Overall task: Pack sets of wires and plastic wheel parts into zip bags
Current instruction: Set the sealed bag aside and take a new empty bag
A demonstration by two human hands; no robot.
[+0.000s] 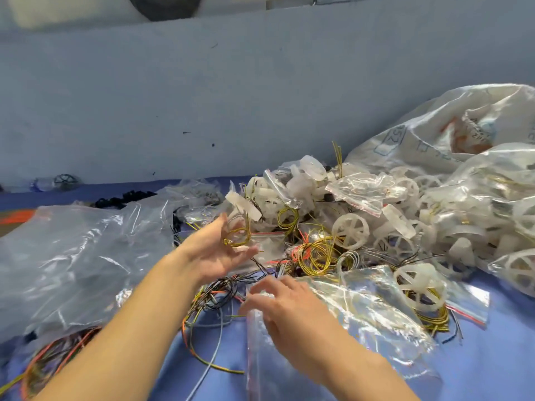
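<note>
My left hand [220, 250] is raised over the blue table [492, 357], palm turned right. A yellow wire coil [238, 239] and a translucent white wheel [237, 222] sit between its thumb and fingers. My right hand [283, 308] rests with spread fingers on a stack of clear zip bags [362, 319]; the fingertips are blurred at the stack's left edge. Loose wires [214, 293] in black, orange and yellow lie between my hands. A packed zip bag [422, 296] with a wheel and yellow wire lies to the right.
A heap of white wheels [350, 231], wire coils and small zip bags covers the middle and right. Large plastic sacks [451, 125] stand at the back right. A big crumpled clear bag [72, 256] fills the left, with wire bundles [55, 360] under it. A blue wall [202, 96] closes the back.
</note>
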